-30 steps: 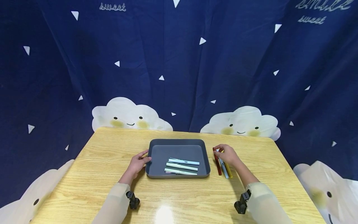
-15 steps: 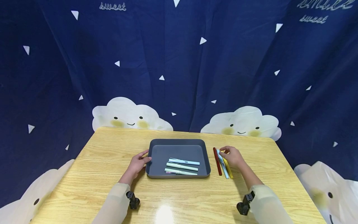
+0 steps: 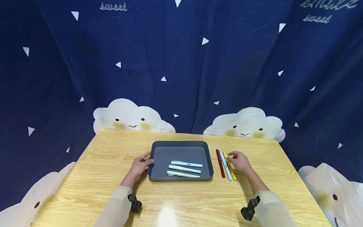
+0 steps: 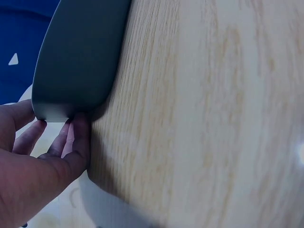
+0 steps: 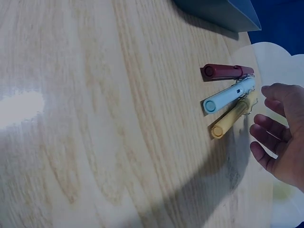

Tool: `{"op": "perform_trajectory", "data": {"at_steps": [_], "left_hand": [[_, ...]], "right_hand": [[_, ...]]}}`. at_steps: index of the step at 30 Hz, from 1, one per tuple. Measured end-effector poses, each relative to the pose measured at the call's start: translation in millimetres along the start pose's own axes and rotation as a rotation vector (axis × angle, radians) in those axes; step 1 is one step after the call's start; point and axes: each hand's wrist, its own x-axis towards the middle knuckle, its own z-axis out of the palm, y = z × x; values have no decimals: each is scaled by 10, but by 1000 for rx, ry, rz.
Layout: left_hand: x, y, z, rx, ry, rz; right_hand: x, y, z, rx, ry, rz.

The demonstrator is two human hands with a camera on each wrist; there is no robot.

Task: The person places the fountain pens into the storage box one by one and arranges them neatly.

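Note:
My left hand (image 3: 139,166) rests at the left end of a dark grey tray (image 3: 181,144), its fingertips touching the outer end wall (image 4: 78,61). Three capped pens lie side by side in the tray: a light blue pen (image 3: 187,164) and, nearer me, two pale green pens. To the right of the tray, on the table, are a dark red pen (image 3: 220,164), a light blue pen (image 3: 226,166) and a yellow pen (image 3: 231,170). Beside the yellow pen's far end hovers my right hand (image 3: 239,161), fingers loosely bent and holding nothing in the right wrist view.
The wooden table (image 3: 187,201) reaches back to a dark blue curtain (image 3: 181,63) with white triangles and smiling clouds. Black cameras hang at both wrists, below pale sleeves (image 3: 116,205).
My right hand has drawn back to the right, off the red and blue pens and past the yellow one. The left hand and tray stay put.

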Motion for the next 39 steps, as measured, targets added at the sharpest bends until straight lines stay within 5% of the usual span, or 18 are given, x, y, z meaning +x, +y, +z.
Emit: {"op": "perform_trajectory", "data": {"at_steps": [13, 39], "left_hand": [[-1, -19, 0, -2, 6, 7], [-11, 6, 7, 12, 7, -2]], "right_hand": [[-42, 110, 104, 76, 20, 33], [-23, 133, 195, -63, 88, 86]]}}
